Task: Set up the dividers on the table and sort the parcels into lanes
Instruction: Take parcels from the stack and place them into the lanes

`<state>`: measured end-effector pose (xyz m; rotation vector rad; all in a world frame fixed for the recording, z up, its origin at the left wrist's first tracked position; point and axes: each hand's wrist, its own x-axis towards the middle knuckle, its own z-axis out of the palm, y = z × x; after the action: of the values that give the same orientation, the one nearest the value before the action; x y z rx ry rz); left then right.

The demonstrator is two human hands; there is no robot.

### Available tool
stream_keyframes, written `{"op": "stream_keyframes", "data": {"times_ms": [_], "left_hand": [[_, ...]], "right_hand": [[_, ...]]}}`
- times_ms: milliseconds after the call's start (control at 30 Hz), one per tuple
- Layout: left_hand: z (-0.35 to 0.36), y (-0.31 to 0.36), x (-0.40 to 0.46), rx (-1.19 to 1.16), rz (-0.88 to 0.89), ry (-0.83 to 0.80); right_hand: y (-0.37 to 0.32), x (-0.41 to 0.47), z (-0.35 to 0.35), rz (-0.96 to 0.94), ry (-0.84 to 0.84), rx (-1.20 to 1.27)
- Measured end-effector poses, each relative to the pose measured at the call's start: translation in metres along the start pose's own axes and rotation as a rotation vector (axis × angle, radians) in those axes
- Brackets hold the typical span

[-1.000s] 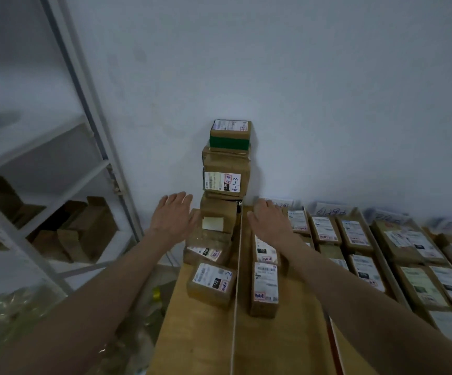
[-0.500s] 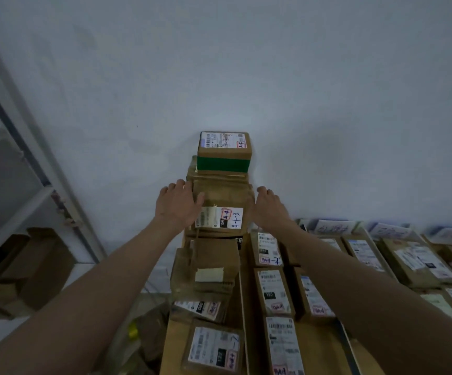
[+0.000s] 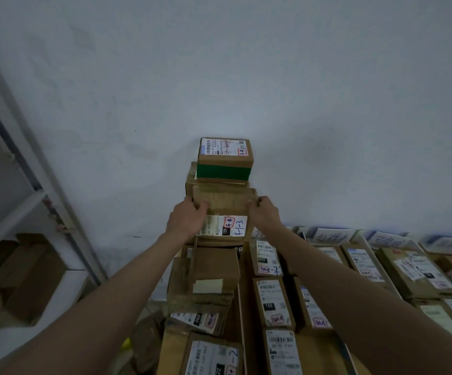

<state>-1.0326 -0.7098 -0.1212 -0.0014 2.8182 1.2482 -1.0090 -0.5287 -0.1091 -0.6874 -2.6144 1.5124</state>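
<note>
A stack of brown parcels rises against the white wall at the far left of the wooden table (image 3: 317, 355). My left hand (image 3: 187, 219) grips the left side of a large brown parcel marked "4-1-3" (image 3: 226, 204) in the middle of the stack, and my right hand (image 3: 264, 213) grips its right side. A small parcel with a green band (image 3: 225, 159) sits on top of it. More parcels lie under it. A thin upright divider (image 3: 244, 307) separates this lane from a lane of labelled parcels (image 3: 273, 301) to the right.
Further lanes of labelled parcels (image 3: 414, 269) fill the table to the right, with paper lane signs (image 3: 330, 235) along the wall. A white metal shelf rack (image 3: 30, 201) with cardboard boxes (image 3: 21, 277) stands at the left. Clutter lies on the floor below the table's left edge.
Both hands have risen from the low parcels to the sides of the large "4-1-3" parcel and closed on it. The view has moved closer and tilted upward.
</note>
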Motion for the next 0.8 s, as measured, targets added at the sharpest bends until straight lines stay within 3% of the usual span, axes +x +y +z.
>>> {"op": "stream_keyframes", "data": {"times_ms": [200, 400, 533, 733, 800], "left_hand": [[-0.018, 0.009, -0.044, -0.095, 0.122, 0.048], [-0.041, 0.031, -0.083, 0.050, 0.178, 0.055], [-0.039, 0.048, -0.096, 0.174, 0.193, 0.032], [-0.024, 0.062, -0.128, 0.085, 0.226, -0.104], [-0.018, 0.060, -0.136, 0.042, 0.240, -0.169]], "right_hand": [[-0.002, -0.049, -0.033, -0.113, -0.032, 0.040], [0.020, -0.120, -0.070, -0.348, -0.191, -0.337], [0.043, -0.155, -0.073, -0.326, -0.222, -0.437], [0.075, -0.184, -0.084, -0.292, -0.254, -0.296], [0.090, -0.189, -0.086, -0.196, -0.291, -0.188]]}}
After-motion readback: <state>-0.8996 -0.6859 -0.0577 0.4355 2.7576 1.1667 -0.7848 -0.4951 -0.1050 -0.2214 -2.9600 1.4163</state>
